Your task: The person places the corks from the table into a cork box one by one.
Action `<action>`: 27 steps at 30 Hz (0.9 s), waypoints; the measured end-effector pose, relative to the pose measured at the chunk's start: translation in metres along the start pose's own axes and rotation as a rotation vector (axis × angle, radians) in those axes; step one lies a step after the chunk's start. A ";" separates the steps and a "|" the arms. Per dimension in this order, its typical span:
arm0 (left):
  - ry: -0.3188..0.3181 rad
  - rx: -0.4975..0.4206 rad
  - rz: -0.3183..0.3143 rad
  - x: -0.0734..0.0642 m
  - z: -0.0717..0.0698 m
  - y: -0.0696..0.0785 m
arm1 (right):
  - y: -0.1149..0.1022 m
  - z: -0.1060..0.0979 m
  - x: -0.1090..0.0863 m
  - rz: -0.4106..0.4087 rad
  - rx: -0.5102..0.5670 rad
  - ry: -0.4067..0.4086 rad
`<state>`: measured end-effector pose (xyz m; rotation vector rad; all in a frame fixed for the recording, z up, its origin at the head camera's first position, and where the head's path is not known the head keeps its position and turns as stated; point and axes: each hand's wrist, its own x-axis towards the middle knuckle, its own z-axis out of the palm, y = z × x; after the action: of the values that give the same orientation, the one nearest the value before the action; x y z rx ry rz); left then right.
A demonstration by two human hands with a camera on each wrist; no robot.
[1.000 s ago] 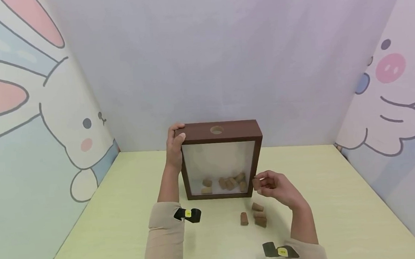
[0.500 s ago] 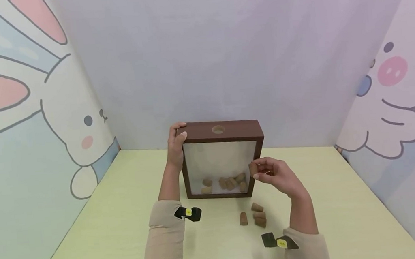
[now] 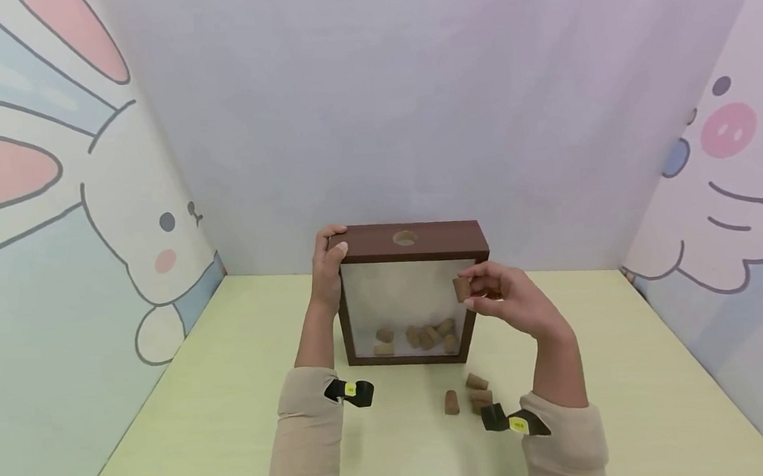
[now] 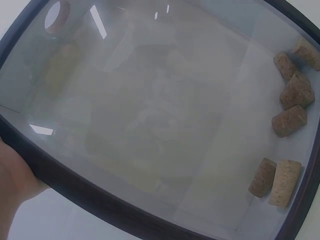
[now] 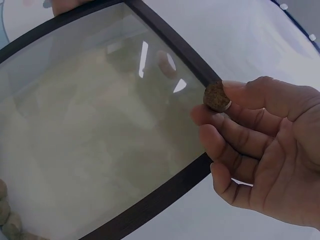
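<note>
A dark brown wooden frame box (image 3: 415, 243) with a clear front stands upright on the table, a round hole (image 3: 405, 238) in its top. Its upper left corner is gripped by my left hand (image 3: 327, 272), thumb on the front side of the top and fingers behind. Between thumb and fingertips my right hand (image 3: 510, 296) pinches a cork (image 3: 462, 289), held in front of the box's right side. In the right wrist view the round end of that cork (image 5: 217, 97) shows. Several corks (image 4: 290, 120) lie at the bottom inside the box.
Several loose corks (image 3: 477, 382) lie on the pale yellow table (image 3: 235, 429) in front of the box, partly behind the right wrist strap (image 3: 506, 419). A grey-white wall (image 3: 399, 117) rises behind, with cartoon-printed panels (image 3: 147, 249) on both sides.
My right hand has risen with the cork along the box's right side, from near its bottom corner to near the top. The left hand keeps its grip on the box.
</note>
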<state>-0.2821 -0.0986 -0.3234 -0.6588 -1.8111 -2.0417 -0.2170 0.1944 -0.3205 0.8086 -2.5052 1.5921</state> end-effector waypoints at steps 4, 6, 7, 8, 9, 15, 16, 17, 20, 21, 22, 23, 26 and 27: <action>0.001 -0.003 0.008 0.001 0.000 0.001 | -0.010 -0.005 0.006 -0.011 -0.033 -0.017; 0.001 -0.002 0.008 0.001 0.001 0.001 | -0.015 -0.007 0.008 -0.020 -0.053 -0.022; 0.002 -0.002 0.008 0.001 0.001 0.000 | -0.016 -0.008 0.010 -0.025 -0.062 -0.022; 0.002 0.000 0.007 0.000 0.001 0.000 | -0.018 -0.008 0.011 -0.031 -0.068 -0.023; 0.002 0.001 0.007 0.000 0.001 0.001 | -0.020 -0.009 0.012 -0.039 -0.073 -0.024; -0.001 0.005 0.011 0.000 0.000 0.001 | -0.034 -0.012 0.019 -0.094 -0.107 -0.031; -0.001 0.005 0.012 0.000 0.000 0.001 | -0.036 -0.013 0.021 -0.103 -0.115 -0.032; -0.001 0.004 0.013 0.000 -0.001 0.001 | -0.039 -0.014 0.022 -0.112 -0.120 -0.036; 0.001 0.004 0.013 0.000 -0.002 0.000 | -0.046 -0.016 0.027 -0.134 -0.102 -0.056; 0.001 0.004 0.012 0.000 -0.002 0.000 | -0.048 -0.017 0.029 -0.141 -0.092 -0.065; 0.001 0.001 0.012 0.000 -0.002 0.000 | -0.050 -0.018 0.030 -0.144 -0.081 -0.073; 0.002 -0.001 0.012 0.000 -0.002 0.000 | -0.052 -0.019 0.032 -0.147 -0.069 -0.080; 0.005 -0.011 0.009 0.001 -0.002 0.000 | -0.058 -0.022 0.038 -0.128 -0.046 -0.086; 0.006 -0.012 0.009 0.000 -0.001 0.000 | -0.059 -0.023 0.040 -0.117 -0.044 -0.085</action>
<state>-0.2827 -0.1000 -0.3235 -0.6618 -1.7907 -2.0487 -0.2290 0.1789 -0.2480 1.0169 -2.4887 1.4906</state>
